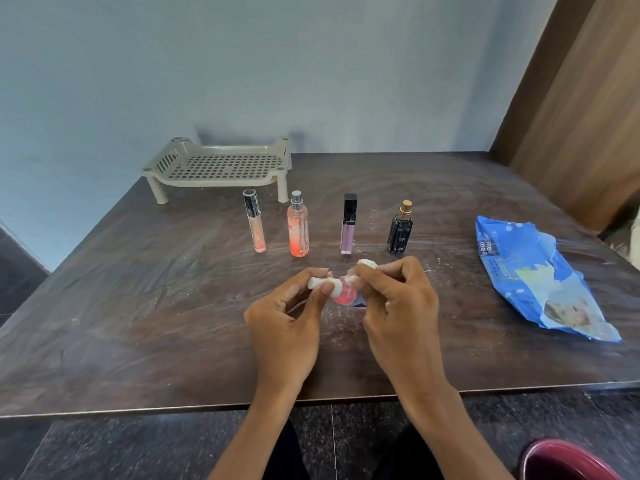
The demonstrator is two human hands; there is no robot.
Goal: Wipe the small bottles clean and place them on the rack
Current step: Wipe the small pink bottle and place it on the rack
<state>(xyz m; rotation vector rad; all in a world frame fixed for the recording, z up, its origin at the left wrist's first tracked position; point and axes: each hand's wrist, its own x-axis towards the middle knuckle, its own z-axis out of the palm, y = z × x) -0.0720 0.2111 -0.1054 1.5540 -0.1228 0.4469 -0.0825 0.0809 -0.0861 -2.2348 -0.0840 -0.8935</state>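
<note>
A small pink bottle [343, 293] with a white cap lies sideways between my hands, above the middle of the table. My left hand [289, 320] pinches its white cap. My right hand [398, 303] grips a crumpled white wipe [367, 263] and presses it against the bottle's body. Behind them several bottles stand in a row: a clear tube with orange liquid [255, 226], an orange spray bottle [298, 228], a purple tube with a black cap [348, 225] and a black bottle with a gold top [401, 229]. The beige perforated rack [221, 164] stands at the back left with nothing on it.
A blue pack of wet wipes [540, 278] lies on the right of the dark wooden table [138, 306]. A wall runs behind the table and a wooden panel stands at the right. A dark red object [568, 462] shows at the bottom right below the table's front edge.
</note>
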